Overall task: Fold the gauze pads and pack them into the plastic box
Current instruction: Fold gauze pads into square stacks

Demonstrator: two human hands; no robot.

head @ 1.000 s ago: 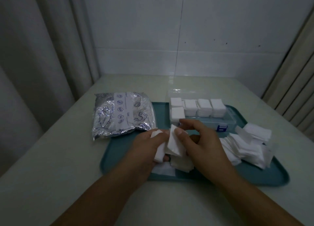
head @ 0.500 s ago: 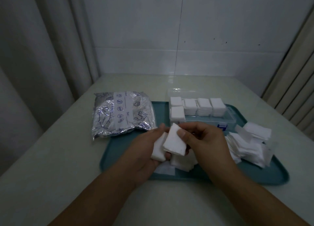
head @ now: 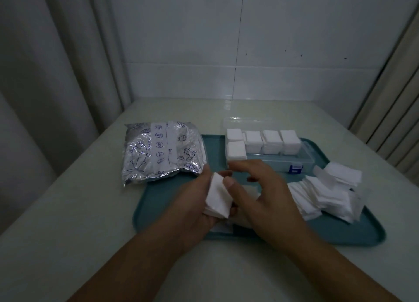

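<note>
Centrally, over a teal tray (head: 158,202), the left hand (head: 192,202) is cupping a folded gauze pad (head: 218,196) with curled fingers, while the right hand (head: 263,195) is pressing its thumb on the pad, its other fingers spread loosely above. Behind, the plastic box (head: 301,161) is sitting open with folded pads inside. Unfolded gauze (head: 326,193) is lying heaped right; a foil bag (head: 163,149) is resting left.

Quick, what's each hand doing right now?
Left hand: holding a small stack of folded gauze pads.
Right hand: thumb presses on the pads; its other fingers are spread and hold nothing.
</note>
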